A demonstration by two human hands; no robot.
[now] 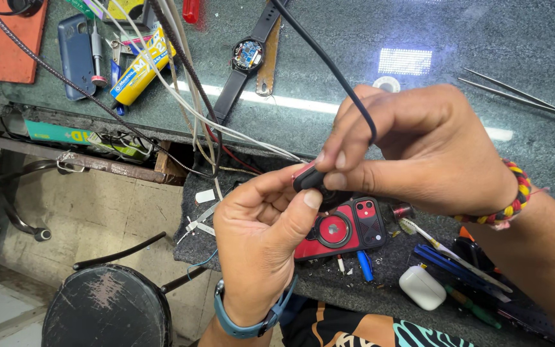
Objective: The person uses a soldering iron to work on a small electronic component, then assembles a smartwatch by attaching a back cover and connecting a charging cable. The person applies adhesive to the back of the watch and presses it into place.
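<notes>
Both my hands meet over a cluttered workbench. My right hand, a braided band at its wrist, pinches a small black plug-like part on the end of a black cable that runs up and away. My left hand, with a blue wristband, grips the same black part from below with thumb and fingers. Just under the hands lies a red phone face down, showing its black camera block and a round ring on its back.
A watch with its inside exposed lies on the green bench top, near a yellow tube, a dark blue phone cover, tweezers and white wires. A white earbud case, pens and a black stool sit lower down.
</notes>
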